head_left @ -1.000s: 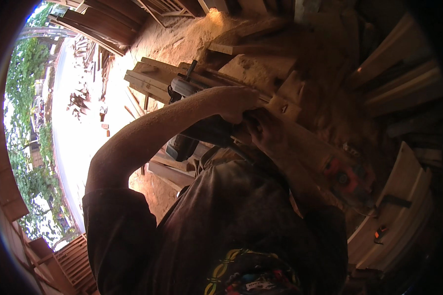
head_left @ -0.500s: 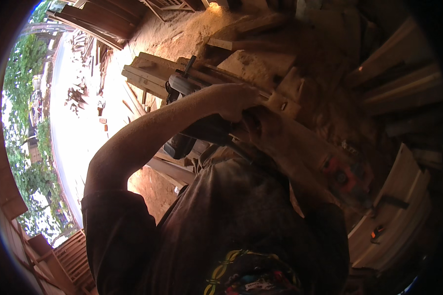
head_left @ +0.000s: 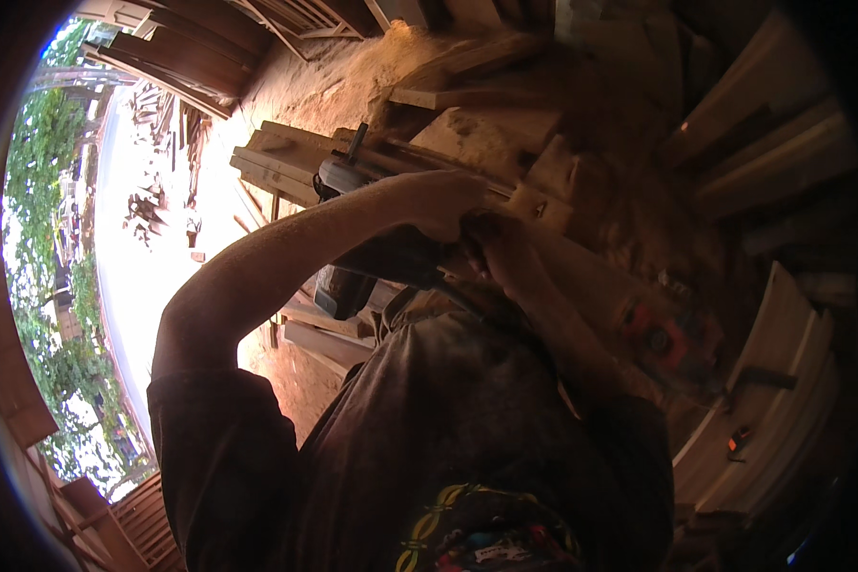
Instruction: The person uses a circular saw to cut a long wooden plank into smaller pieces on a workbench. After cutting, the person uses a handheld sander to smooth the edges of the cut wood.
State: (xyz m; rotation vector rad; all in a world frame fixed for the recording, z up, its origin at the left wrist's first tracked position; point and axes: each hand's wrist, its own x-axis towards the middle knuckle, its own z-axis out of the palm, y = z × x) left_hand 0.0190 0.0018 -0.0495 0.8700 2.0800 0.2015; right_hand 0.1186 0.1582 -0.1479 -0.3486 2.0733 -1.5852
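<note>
**Head view: both hands on the power tool at the timber**

I am gripping a dark power tool [head_left: 377, 272] with my left hand [head_left: 443, 200] clenched over its top, held against the stacked timber [head_left: 286, 157]. My right hand [head_left: 505, 253] is sitting just beside it, low on the tool; I cannot tell how its fingers are closing. I judge I am mid-pass; next calls for steady pressure along the wood.

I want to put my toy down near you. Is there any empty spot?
Not by the hands: the left hand and right hand grip a dark power tool on a wooden piece, with stacked planks behind. The sawdust mound above those planks looks bare, as does the sunlit ground at left.
</note>
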